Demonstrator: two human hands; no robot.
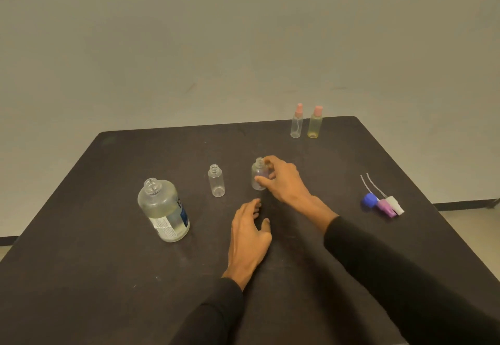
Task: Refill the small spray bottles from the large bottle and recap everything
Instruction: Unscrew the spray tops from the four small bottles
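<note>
Centrally, right hand (281, 179) grips an uncapped small bottle (258, 175) (left hand (250, 236) relaxed, empty).

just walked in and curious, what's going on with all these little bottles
A person is refilling spray bottles at a dark table. The right hand grips one uncapped small bottle; the left hand hovers open near it. A second uncapped small bottle and the open large bottle stand to the left. The removed caps lie to the right, and two capped spray bottles stand at the back.
</note>
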